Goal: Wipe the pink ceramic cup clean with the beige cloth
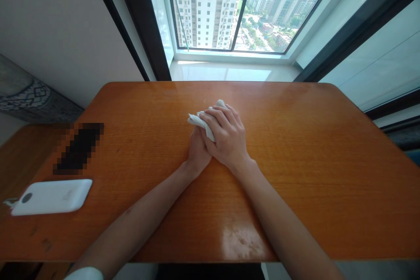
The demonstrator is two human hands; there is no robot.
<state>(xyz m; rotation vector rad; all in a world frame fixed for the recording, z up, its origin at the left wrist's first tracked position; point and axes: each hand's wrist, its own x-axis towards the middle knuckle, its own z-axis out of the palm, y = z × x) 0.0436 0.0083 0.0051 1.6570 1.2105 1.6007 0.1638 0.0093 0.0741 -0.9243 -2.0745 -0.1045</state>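
1. While our right hand (230, 135) curls closed over the bunched white cloth (202, 122), our left hand (198, 151) sits partly beneath it, fingers hidden; we cannot tell their grip.
2. Cloth sits between our hands, over the middle of the counter (305, 162).
3. We'd judge it best to tuck in the loose corner and press evenly.
4. White slab (54, 197) well apart, left.
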